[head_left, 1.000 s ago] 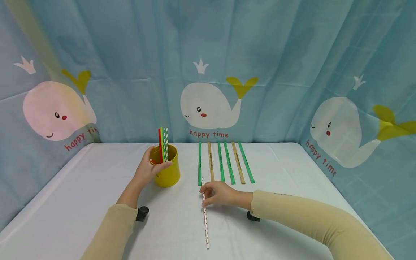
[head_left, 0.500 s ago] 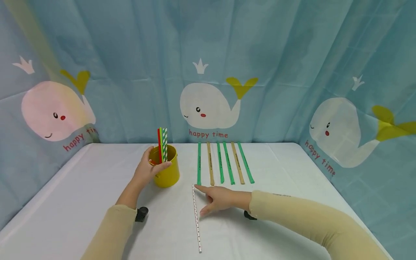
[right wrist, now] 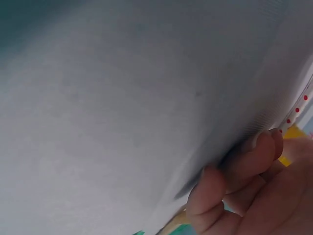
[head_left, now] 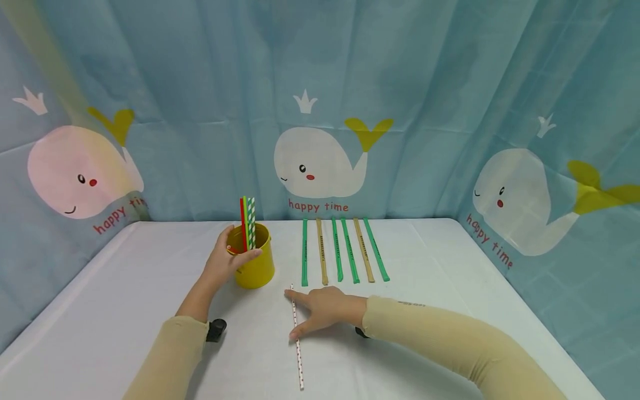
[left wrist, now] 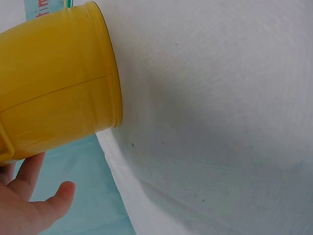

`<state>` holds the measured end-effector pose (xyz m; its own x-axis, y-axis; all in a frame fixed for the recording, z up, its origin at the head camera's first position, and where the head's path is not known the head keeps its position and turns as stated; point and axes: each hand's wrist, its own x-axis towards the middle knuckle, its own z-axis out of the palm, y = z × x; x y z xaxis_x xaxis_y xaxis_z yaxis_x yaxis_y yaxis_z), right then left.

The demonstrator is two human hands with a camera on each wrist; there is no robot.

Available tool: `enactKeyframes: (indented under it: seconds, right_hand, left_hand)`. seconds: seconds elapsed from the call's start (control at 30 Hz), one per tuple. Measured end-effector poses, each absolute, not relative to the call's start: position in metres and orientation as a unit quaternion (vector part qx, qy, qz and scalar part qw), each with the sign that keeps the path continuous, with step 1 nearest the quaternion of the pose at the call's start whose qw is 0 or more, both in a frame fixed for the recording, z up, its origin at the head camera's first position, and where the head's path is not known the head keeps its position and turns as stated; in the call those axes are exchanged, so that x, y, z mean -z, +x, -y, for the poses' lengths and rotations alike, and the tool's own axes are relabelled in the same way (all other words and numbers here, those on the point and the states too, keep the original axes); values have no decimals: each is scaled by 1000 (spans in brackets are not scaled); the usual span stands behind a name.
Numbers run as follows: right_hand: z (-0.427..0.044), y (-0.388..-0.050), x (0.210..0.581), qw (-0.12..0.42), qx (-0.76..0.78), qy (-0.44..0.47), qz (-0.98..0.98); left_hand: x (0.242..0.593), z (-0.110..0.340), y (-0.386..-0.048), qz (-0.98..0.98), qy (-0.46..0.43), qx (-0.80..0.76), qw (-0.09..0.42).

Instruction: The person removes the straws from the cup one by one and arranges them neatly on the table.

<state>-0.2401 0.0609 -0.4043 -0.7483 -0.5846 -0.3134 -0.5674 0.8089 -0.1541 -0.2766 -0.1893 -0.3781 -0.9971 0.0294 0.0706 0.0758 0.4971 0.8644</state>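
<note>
My left hand (head_left: 220, 261) holds a small yellow bucket (head_left: 260, 269) by its upper left side, the thumb lying across the near rim. Red, light green and green-and-white striped straws (head_left: 251, 222) stand in it. A white straw with red dots (head_left: 299, 366) lies flat on the table, pointing away from me. Over its far half is my right hand (head_left: 325, 307), index finger and thumb spread apart, both tips at the straw. In the right wrist view, part of the dotted straw (right wrist: 297, 109) shows beyond the fingers. The left wrist view shows the bucket's side and base.
Green and tan narrow strips with dark print lie in a row at the table's back, among them a green strip (head_left: 304, 253) and a tan strip (head_left: 364, 250). A blue whale-print curtain (head_left: 425, 139) rises behind the white tablecloth (head_left: 425, 261).
The dotted straw has shifted left and towards me. My right hand has loosened its pinch, spread its finger and thumb, and moved left. The left hand stays on the bucket.
</note>
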Motion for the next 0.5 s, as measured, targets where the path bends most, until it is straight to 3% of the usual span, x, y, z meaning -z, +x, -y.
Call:
enactKeyframes:
  seconds: [0.5]
  right_hand:
    - [-79,-228,409,159,49,-318,-933]
  left_hand:
    - [378,190,-277,864,-30,503,21]
